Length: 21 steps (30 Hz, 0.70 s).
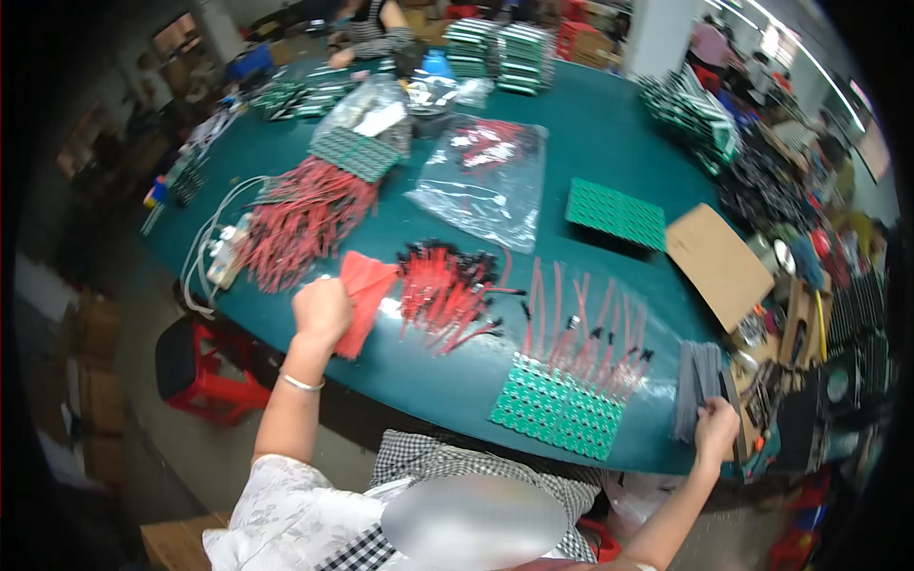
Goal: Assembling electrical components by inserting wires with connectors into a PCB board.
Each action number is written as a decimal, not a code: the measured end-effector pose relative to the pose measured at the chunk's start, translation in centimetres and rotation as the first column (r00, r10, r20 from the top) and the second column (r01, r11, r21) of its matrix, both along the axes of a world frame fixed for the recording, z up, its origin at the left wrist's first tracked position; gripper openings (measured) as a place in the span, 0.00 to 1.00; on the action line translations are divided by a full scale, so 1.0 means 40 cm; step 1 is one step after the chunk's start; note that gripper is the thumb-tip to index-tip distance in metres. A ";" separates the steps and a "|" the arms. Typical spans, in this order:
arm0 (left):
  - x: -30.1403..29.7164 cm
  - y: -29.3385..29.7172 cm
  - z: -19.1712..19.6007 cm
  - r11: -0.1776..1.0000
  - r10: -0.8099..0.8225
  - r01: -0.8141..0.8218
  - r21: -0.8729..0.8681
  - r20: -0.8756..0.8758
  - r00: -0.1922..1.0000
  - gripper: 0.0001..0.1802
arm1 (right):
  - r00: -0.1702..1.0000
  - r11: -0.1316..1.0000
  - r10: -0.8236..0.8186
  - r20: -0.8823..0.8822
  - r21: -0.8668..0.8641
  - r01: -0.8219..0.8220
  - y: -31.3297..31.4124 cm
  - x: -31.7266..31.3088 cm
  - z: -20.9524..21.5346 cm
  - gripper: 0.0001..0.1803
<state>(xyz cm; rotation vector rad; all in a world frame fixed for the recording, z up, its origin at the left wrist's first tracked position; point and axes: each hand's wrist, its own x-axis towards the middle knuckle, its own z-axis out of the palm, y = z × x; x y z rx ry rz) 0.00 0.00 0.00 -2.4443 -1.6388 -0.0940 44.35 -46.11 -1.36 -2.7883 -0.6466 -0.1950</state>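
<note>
Red wires in a fanned bundle sit clenched in the left hand, left of the green board on the tabletop. Light and limp, they seem best pinched mid-length. The right hand grips a grey stack to the board's right.

An electronics assembly workshop is shown: a green worktable is covered with red wire bundles, green circuit boards and stacked boards at upper centre.
</note>
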 end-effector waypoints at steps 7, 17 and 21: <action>-0.020 0.010 0.002 0.998 -0.062 0.061 0.005 0.031 0.998 0.10 | 0.990 0.965 0.067 -0.124 0.261 -0.033 -0.027 0.023 -0.023 0.13; 0.007 -0.103 0.101 0.940 -0.099 0.333 -0.073 0.877 0.471 0.06 | 0.924 0.553 0.275 -0.268 0.829 0.076 -0.052 -0.092 0.003 0.03; 0.109 -0.230 0.098 0.693 0.231 0.680 -0.240 0.967 0.106 0.06 | 0.968 0.633 0.203 -0.144 0.774 -0.018 -0.015 -0.146 -0.040 0.04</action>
